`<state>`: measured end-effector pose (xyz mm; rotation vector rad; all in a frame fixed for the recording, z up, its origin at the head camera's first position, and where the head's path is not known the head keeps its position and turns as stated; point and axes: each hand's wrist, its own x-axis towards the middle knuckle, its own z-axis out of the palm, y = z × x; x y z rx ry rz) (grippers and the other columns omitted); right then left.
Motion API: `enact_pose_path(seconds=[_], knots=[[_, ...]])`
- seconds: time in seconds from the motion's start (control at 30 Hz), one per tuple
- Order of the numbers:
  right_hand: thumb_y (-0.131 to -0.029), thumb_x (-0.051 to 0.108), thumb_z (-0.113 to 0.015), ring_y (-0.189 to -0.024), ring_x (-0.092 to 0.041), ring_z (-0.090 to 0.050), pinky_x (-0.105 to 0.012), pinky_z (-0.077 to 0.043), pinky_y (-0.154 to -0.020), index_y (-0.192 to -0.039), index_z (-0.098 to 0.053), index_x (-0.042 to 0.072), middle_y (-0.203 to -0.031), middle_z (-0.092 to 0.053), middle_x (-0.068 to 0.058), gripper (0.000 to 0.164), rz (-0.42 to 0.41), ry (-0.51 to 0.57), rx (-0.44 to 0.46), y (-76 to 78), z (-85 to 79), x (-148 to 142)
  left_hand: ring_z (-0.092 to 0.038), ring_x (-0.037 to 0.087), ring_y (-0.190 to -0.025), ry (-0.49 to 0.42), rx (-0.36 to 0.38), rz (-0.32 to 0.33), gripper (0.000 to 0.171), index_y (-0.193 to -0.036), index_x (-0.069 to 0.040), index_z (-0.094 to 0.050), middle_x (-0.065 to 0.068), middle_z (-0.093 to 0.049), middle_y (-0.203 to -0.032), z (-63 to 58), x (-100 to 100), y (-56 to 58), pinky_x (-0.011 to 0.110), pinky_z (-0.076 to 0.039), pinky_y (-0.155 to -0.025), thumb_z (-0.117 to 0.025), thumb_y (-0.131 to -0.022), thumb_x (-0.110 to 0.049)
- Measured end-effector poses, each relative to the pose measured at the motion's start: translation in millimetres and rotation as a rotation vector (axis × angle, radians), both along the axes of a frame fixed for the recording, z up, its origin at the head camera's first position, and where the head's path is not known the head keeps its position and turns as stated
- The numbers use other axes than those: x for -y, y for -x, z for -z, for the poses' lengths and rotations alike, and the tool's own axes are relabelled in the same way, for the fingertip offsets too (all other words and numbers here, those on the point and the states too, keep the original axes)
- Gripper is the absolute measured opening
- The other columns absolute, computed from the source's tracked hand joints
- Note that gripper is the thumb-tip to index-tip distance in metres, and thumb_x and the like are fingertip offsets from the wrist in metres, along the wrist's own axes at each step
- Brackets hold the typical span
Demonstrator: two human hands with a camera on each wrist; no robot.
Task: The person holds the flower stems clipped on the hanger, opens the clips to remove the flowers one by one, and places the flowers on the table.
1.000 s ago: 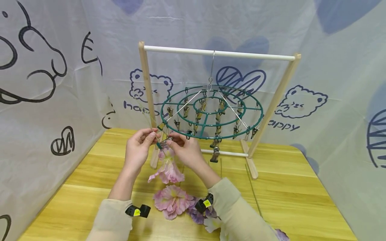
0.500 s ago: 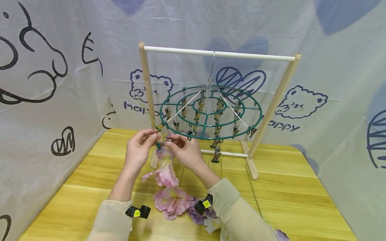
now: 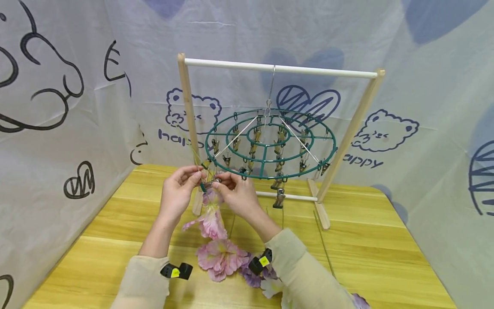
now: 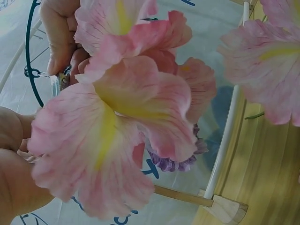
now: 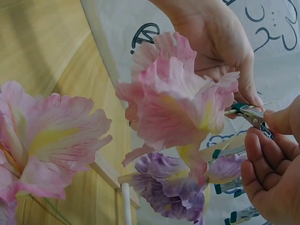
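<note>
My left hand [image 3: 177,191] pinches the thin stem of a pink artificial flower [image 3: 212,223] at the left rim of a green round clip hanger [image 3: 262,174]. Thumb and fingers of my right hand [image 3: 240,195] squeeze a metal clip [image 5: 255,116] with green tips. In the right wrist view the clip's tips are at the stem, close beside the left fingertips; whether they grip it I cannot tell. The bloom hangs head down below both hands. In the left wrist view its petals [image 4: 126,108] hide much of the left hand.
The hanger hooks onto the white bar [image 3: 247,65] of a wooden stand [image 3: 347,137]; several clips dangle from it. On the table [image 3: 370,240] lie another pink flower [image 3: 221,257], a purple one [image 3: 252,277] and a white one [image 3: 271,286], with long stems.
The pink bloom has swung a little left and the hanger has swayed slightly. Both hands stay nearly in place, holding the stem and the clip.
</note>
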<state>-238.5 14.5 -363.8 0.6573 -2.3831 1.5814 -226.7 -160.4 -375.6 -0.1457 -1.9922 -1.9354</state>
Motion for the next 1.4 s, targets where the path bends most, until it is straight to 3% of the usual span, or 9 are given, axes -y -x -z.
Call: enact_pose_path(seconds=[0.17, 0.47, 0.63, 0.73, 0.8, 0.9, 1.03, 1.4], knots=[[-0.095, 0.013, -0.077, -0.080, -0.021, -0.072, -0.022, -0.059, -0.070, -0.111, -0.076, 0.001, -0.094, -0.077, -0.012, 0.020, -0.001, -0.004, -0.022, 0.0, 0.4, 0, -0.071, 0.020, -0.102, 0.001, -0.003, 0.006, 0.024, -0.123, 0.008, -0.065, 0.026, -0.072, -0.113, -0.6, 0, -0.3, 0.022, -0.058, -0.092, -0.062, -0.104, -0.005], [-0.096, 0.013, -0.076, -0.077, -0.026, -0.073, -0.022, -0.057, -0.067, -0.108, -0.077, 0.001, -0.091, -0.078, -0.012, 0.017, 0.001, 0.002, -0.048, -2.0, 0.8, -1, -0.069, 0.007, -0.096, -0.005, -0.008, 0.002, 0.024, -0.123, 0.009, -0.065, 0.021, -0.074, -0.109, 0.4, -1, -0.6, 0.023, -0.058, -0.092, -0.061, -0.104, -0.004], [-0.097, 0.013, -0.075, -0.074, -0.034, -0.073, -0.021, -0.054, -0.061, -0.110, -0.076, 0.001, -0.089, -0.078, -0.012, 0.018, -0.014, 0.032, -0.006, -3.0, 1.5, -1, -0.069, 0.006, -0.096, -0.020, 0.001, -0.008, 0.024, -0.124, 0.010, -0.064, 0.025, -0.070, -0.118, -0.1, 1, -1.5, 0.023, -0.059, -0.092, -0.060, -0.105, -0.004], [-0.096, 0.012, -0.075, -0.075, -0.030, -0.074, -0.021, -0.052, -0.060, -0.110, -0.076, 0.001, -0.089, -0.077, -0.012, 0.017, -0.009, 0.039, 0.004, -2.5, 2.0, -2, -0.069, 0.006, -0.096, -0.030, 0.005, -0.014, 0.024, -0.124, 0.011, -0.062, 0.027, -0.067, -0.124, -1.2, 3, -2.2, 0.023, -0.059, -0.092, -0.059, -0.105, -0.003], [-0.096, 0.013, -0.076, -0.077, -0.023, -0.073, -0.020, -0.052, -0.061, -0.110, -0.076, 0.002, -0.090, -0.077, -0.012, 0.018, -0.003, 0.034, 0.012, -2.1, 2.2, -3, -0.069, 0.006, -0.096, -0.037, 0.011, -0.013, 0.024, -0.125, 0.011, -0.062, 0.027, -0.066, -0.125, -2.1, 4, -2.5, 0.023, -0.059, -0.092, -0.059, -0.105, -0.002], [-0.096, 0.015, -0.076, -0.078, -0.014, -0.069, -0.021, -0.054, -0.065, -0.113, -0.076, 0.004, -0.093, -0.076, -0.010, 0.020, -0.001, 0.019, 0.032, -1.0, 3.0, -4, -0.069, 0.006, -0.096, -0.052, 0.029, 0.004, 0.025, -0.126, 0.012, -0.060, 0.015, -0.071, -0.117, -3.9, 6, -3.8, 0.024, -0.059, -0.093, -0.058, -0.105, -0.002], [-0.097, 0.017, -0.075, -0.082, -0.014, -0.068, -0.024, -0.057, -0.071, -0.117, -0.075, 0.005, -0.096, -0.075, -0.009, 0.023, -0.001, 0.012, 0.065, -1.3, 3.8, -5, -0.069, 0.007, -0.098, -0.074, 0.058, 0.029, 0.028, -0.129, 0.013, -0.057, -0.001, -0.070, -0.111, -6.0, 10, -6.4, 0.027, -0.061, -0.091, -0.057, -0.106, -0.003], [-0.098, 0.018, -0.075, -0.089, -0.019, -0.068, -0.030, -0.059, -0.081, -0.120, -0.074, 0.006, -0.098, -0.073, -0.007, 0.026, 0.033, 0.033, 0.096, -2.3, 6.4, -9, -0.068, 0.013, -0.105, -0.036, 0.094, 0.041, 0.032, -0.134, 0.011, -0.056, 0.005, -0.068, -0.116, -8.1, 23, -11.8, 0.030, -0.062, -0.090, -0.057, -0.107, -0.006]])
